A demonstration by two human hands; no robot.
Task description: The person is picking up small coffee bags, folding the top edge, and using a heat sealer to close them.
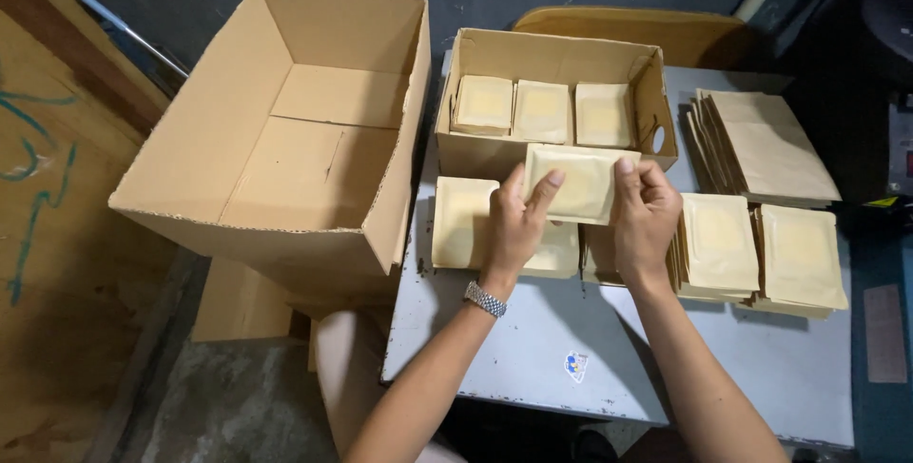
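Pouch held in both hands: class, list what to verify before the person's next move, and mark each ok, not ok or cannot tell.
1. Pouch gripped by left hand and right hand: ok.
2. Pouch flat, not creased: ok.
3. Small box open, three stacks inside, room on top: ok.
4. Big box open and empty: ok.
5. Stacks on table tidy: ok.
6. Pouch sealed: cannot tell.

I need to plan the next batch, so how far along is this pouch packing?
Early on. Done: three pouch stacks stand in the small box. In hand: the left hand and right hand hold one pouch. Left: table stacks and the large box, which shows nothing inside.
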